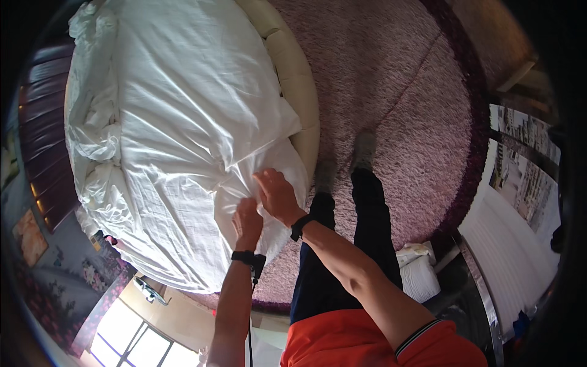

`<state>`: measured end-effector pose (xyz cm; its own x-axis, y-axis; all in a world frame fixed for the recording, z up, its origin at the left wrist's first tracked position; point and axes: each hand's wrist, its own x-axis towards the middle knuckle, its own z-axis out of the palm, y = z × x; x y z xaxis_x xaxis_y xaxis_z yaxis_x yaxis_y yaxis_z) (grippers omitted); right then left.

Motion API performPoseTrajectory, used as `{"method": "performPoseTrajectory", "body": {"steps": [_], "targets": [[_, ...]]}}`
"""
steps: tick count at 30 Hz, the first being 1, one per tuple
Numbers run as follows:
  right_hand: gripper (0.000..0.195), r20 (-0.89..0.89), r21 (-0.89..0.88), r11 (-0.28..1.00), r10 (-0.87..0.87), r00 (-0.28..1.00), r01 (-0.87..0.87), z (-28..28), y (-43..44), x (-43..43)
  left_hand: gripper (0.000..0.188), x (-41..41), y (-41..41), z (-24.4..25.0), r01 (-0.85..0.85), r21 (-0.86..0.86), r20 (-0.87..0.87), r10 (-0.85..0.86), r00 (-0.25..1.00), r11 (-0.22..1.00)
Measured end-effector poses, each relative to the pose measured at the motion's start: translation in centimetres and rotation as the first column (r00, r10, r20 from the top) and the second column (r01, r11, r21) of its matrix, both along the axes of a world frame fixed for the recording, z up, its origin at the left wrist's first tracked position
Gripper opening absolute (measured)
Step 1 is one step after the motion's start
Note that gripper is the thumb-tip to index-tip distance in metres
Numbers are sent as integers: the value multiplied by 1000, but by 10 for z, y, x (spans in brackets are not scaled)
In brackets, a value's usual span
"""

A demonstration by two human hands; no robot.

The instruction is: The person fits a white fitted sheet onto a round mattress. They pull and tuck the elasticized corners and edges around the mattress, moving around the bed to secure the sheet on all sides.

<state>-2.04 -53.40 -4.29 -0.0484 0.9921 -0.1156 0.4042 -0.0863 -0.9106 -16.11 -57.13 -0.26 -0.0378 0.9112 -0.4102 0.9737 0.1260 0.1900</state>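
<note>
A white cloth cover (183,91) lies over a round bed, with creases fanning out from a gathered spot left of my hands. My left hand (247,222) is over the cover near the bed's front edge, its fingers curled. Just right of it, my right hand (277,195) is bent over the same cloth, thumb side towards the left hand. The fingertips of both are blurred or hidden, so whether they pinch the cloth does not show. One cover corner hangs across the padded cream bed rim (305,101).
I stand on a round pink shaggy rug (412,137) with a dark purple border. Bunched white fabric (98,124) runs along the bed's far side, before a dark padded headboard (46,128). A black cable (250,321) hangs from my left wrist. White rolled material (418,277) is at right.
</note>
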Motion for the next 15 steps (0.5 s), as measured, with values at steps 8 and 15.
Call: {"method": "performPoseTrajectory", "body": {"steps": [8, 15], "targets": [[15, 159, -175, 888, 451, 878, -424, -14, -37, -8, 12, -6, -1, 17, 62, -253, 95, -39, 995, 965], [13, -82, -318, 859, 398, 914, -402, -34, -108, -23, 42, 7, 34, 5, 114, 185, 162, -145, 976, 976]]}}
